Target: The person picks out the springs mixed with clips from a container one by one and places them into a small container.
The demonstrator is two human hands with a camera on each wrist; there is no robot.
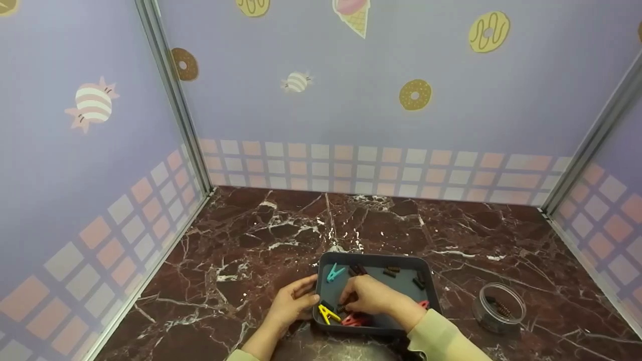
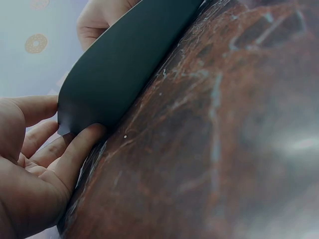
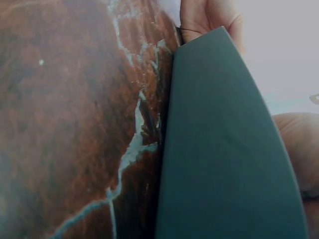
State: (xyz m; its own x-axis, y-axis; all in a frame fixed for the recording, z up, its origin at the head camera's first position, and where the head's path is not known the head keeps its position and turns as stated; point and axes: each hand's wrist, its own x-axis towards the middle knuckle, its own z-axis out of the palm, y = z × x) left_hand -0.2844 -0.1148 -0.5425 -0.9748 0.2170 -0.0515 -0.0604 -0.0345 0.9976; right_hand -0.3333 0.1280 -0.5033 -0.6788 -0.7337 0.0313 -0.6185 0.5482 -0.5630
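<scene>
1. Lilac walls (image 1: 341,118) printed with doughnuts (image 1: 407,95) enclose our dark red marbled table (image 1: 241,260).
2. We rest our left hand (image 1: 292,305) against the outer left side of a grey tray (image 1: 373,256); its fingers are loosely spread, the thumb and fingertips touching that wall.
3. We have our right hand (image 1: 370,296) inside the tray, fingers bent downward; whether they pinch the dark piece at their tips, we cannot tell.
4. Between our left thumb and right fingertips, slightly nearer us, lies a yellow clothespin (image 1: 326,314); just below the right fingers sits a red clothespin (image 1: 354,320).
5. Beyond the right fingertips we see a turquoise clothespin (image 1: 335,273), and farther right, dark ribbed pieces (image 1: 392,271).
6. Well to the right of those fingers, we see more ribbed pieces inside a clear round tub (image 1: 484,318).
</scene>
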